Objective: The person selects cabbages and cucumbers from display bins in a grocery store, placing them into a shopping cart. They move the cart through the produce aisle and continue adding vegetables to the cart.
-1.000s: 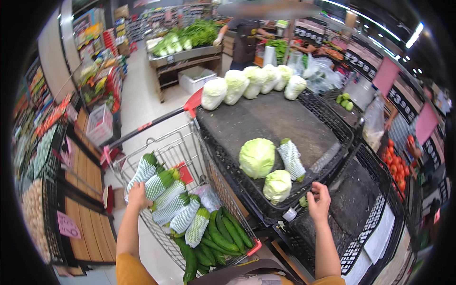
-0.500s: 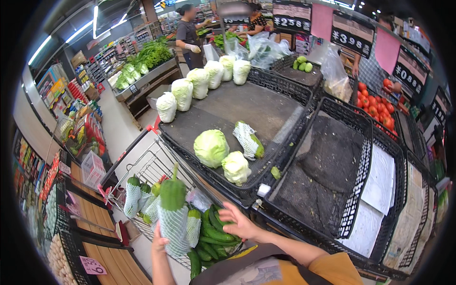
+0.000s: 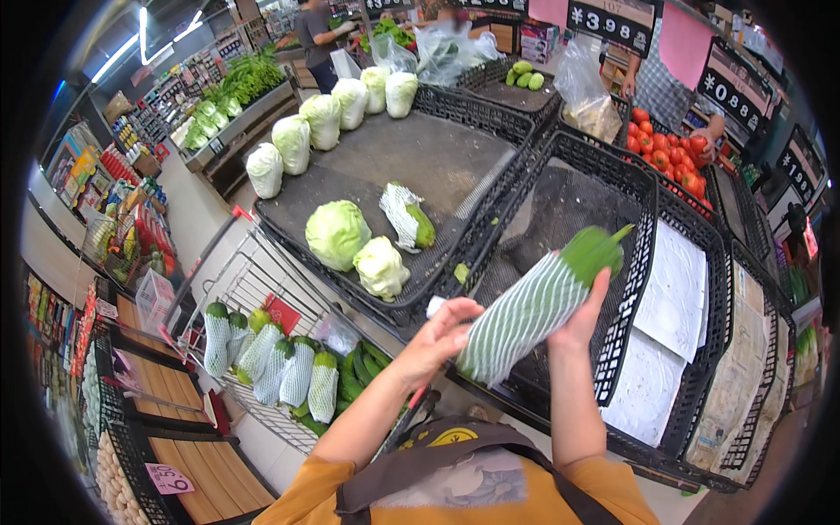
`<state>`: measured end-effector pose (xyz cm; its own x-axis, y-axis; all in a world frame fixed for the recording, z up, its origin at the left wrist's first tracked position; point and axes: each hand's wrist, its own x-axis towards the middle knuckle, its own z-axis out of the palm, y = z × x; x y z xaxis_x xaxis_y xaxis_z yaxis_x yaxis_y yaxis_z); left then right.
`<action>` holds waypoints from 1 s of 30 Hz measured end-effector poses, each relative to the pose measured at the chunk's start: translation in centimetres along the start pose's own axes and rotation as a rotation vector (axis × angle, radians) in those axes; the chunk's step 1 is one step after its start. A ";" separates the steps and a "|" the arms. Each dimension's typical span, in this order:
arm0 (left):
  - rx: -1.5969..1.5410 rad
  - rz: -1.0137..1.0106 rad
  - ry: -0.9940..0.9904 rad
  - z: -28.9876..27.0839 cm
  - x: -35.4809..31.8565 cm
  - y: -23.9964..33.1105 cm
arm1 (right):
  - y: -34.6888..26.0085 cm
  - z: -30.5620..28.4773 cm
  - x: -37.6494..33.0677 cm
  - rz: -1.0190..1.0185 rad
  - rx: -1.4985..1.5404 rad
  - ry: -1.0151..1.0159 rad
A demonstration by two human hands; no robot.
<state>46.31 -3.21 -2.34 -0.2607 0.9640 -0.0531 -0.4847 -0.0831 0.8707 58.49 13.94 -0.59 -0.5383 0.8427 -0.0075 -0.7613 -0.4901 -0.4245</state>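
Both hands hold one long green gourd (image 3: 542, 297) wrapped in white foam netting, lifted over a black crate (image 3: 647, 219). My left hand (image 3: 442, 337) grips its lower end. My right hand (image 3: 584, 317) supports it near the bare green tip. Below left, the wire shopping cart (image 3: 236, 280) carries several more netted gourds (image 3: 289, 372) and cucumbers (image 3: 359, 376). The crate beneath the gourd shows only dark matting.
A black display tray (image 3: 477, 144) holds cabbages (image 3: 337, 234), with netted cabbages (image 3: 293, 140) along its far edge. Tomatoes (image 3: 674, 162) lie at the back right, where a person's hand reaches. White paper sheets (image 3: 674, 289) line the right crates. Another person stands at a far vegetable stand.
The netted gourd has come up out of the cart and across to the right, over the black crate. My right hand has joined the left on it.
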 end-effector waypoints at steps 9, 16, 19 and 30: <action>0.151 -0.062 0.212 -2.7 -7.0 -4.2 | 0.7 -11.2 10.7 0.046 -0.156 0.276; -0.053 -0.066 0.539 -4.2 -12.3 -6.2 | 9.2 -11.1 10.8 0.159 -0.358 0.345; -0.065 -0.070 0.634 -4.9 -14.4 -6.4 | 10.2 -11.4 10.6 0.201 -0.499 0.365; 0.936 0.295 1.527 -28.0 -26.3 -0.4 | 9.2 -10.8 7.9 0.191 -1.555 0.055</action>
<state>29.94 -35.60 -14.96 -0.9551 -0.1530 0.2538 0.1514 0.4842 0.8618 51.10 18.49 -14.38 -0.5395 0.8214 -0.1852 0.4378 0.0858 -0.8950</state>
